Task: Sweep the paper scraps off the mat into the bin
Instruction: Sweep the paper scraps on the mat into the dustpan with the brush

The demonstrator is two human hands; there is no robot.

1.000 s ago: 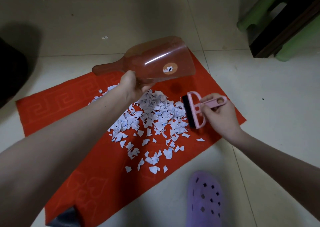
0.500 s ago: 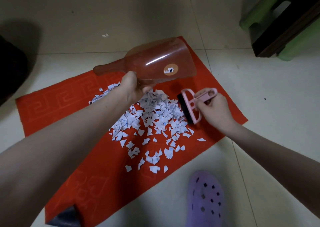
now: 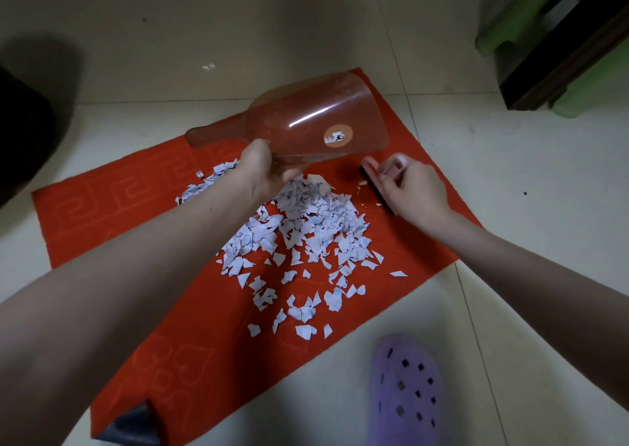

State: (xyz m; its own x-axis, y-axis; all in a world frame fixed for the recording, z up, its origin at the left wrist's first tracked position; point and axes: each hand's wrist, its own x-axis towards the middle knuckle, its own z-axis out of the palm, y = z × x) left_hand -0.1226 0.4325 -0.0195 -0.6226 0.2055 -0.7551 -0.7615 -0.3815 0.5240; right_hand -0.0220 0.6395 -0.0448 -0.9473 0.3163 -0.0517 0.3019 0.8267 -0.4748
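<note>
Scraps point(image 3: 306, 228) heap just left of the brush point(image 3: 371, 168) the right hand point(image 3: 417, 192) clutches; left hand point(image 3: 267, 173) grips the scoop point(image 3: 316, 122) above, mouth toward the brush.

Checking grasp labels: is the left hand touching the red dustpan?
Touching. The head view shows the left hand gripping the translucent red dustpan at its lower edge near the handle, fingers curled round the rim.

Light was dim and warm; a glare streak crossed the translucent scoop point(image 3: 306, 119). Deep shadow filled the left edge. Wide-angle bending stretched the frame's borders; the right hand point(image 3: 415, 190) looked slightly blurred
</note>
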